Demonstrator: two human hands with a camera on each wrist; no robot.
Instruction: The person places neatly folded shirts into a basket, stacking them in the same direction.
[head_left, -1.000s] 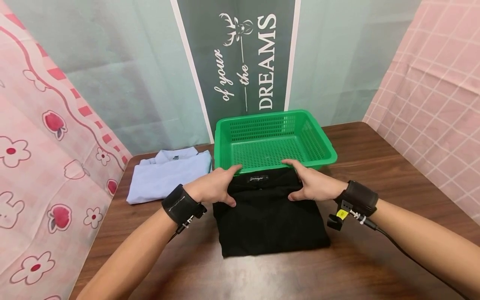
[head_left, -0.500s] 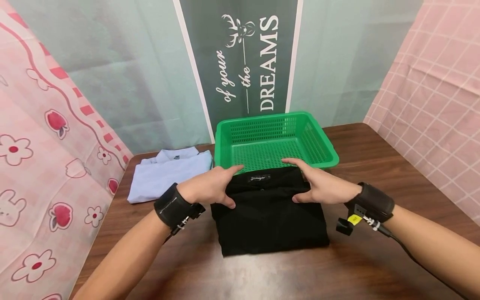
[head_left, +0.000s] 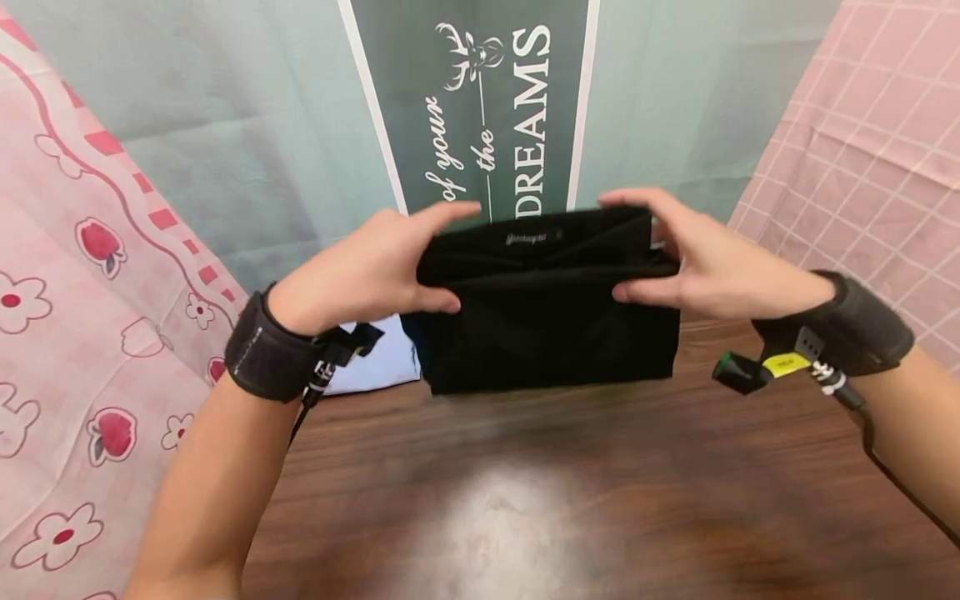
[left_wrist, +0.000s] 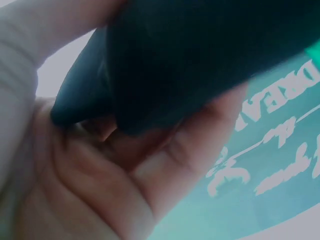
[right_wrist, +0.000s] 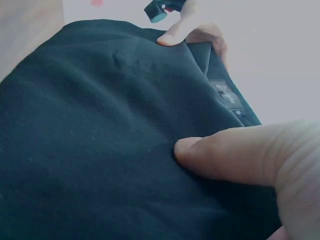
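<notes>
A folded black garment [head_left: 543, 312] hangs in the air above the wooden table [head_left: 525, 500], held level by both hands. My left hand [head_left: 375, 267] grips its left edge, thumb on top and fingers underneath. My right hand [head_left: 690, 254] grips the right edge the same way. In the left wrist view the dark garment [left_wrist: 190, 55] lies across the palm [left_wrist: 125, 170]. The right wrist view shows the thumb [right_wrist: 240, 155] pressing on the black garment [right_wrist: 100, 140], near its small label [right_wrist: 225, 92]. The garment hides whatever lies behind it on the table.
A folded light blue shirt [head_left: 375, 375] lies on the table at the left, mostly hidden behind my left wrist. A dark banner [head_left: 480, 108] with white lettering hangs on the back wall. Pink patterned cloths [head_left: 90, 317] hang on both sides.
Both hands have lifted the folded black garment off the table and raised it toward the camera. The green basket seen earlier is now out of sight behind the garment.
</notes>
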